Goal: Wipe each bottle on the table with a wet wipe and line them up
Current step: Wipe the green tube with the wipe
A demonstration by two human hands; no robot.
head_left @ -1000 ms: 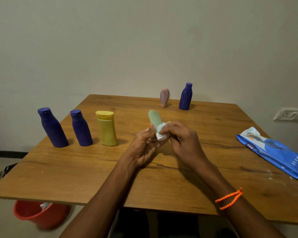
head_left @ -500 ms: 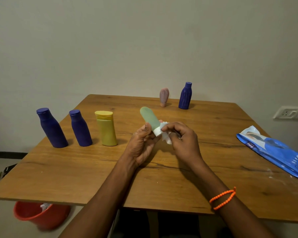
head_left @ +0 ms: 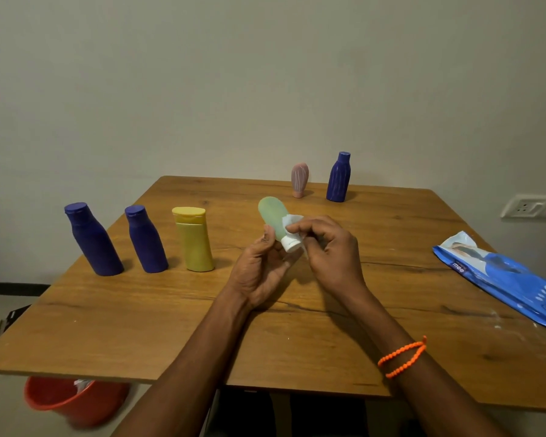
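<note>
Head view: left hand (head_left: 259, 272) grips green bottle (head_left: 273, 220); right hand (head_left: 328, 250) apparently pinches wipe (head_left: 289, 220).

The scene is seen through one wide-angle camera worn on the head, aimed forward and down across the wooden bench (head_left: 114, 326) toward a plain wall (head_left: 265, 74). The near edge of the bench is cut off low in the frame, and the far edge is met by the wall above mid-height. Both forearms are seen entering from the bottom, with the left hand (head_left: 259, 272) and right hand (head_left: 328, 250) held close to the lens at centre. Straight lines are bowed by the lens toward the frame edges. A strip of floor and a red bucket (head_left: 73, 402) are caught below the bench at lower left. No second view is given.
</note>
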